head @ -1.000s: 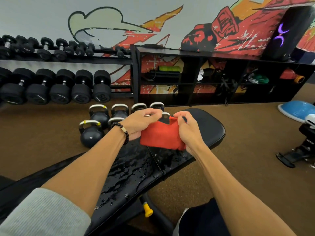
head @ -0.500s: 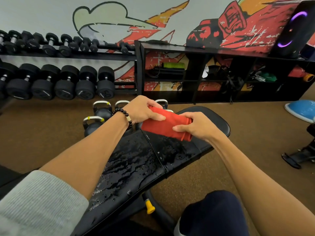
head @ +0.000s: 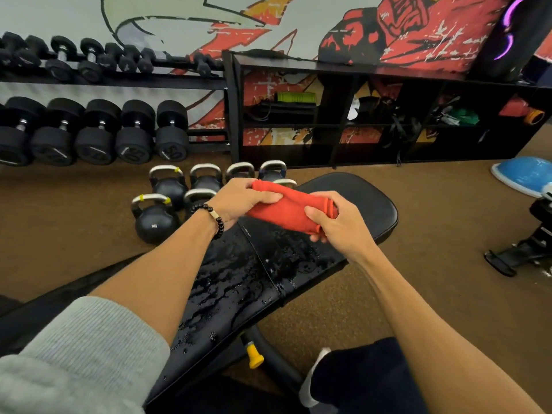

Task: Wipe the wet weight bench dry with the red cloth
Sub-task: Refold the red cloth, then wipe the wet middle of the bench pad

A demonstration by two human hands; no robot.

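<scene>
both hands, left hand [head: 239, 201] and right hand [head: 337, 222], grip the folded red cloth [head: 283, 209] above the wet table [head: 239, 282]; best pressed flat, wiping toward 6 o'clock.

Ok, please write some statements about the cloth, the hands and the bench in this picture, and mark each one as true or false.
1. Both the left hand and the right hand grip the red cloth. True.
2. The red cloth lies flat on the weight bench. False: it is bunched and held above the bench.
3. Water beads show on the bench pad below the hands. True.
4. A beaded bracelet is on the right wrist. False: it is on the left wrist.
5. The kettlebells stand on the bench. False: they stand on the floor beside it.
</scene>
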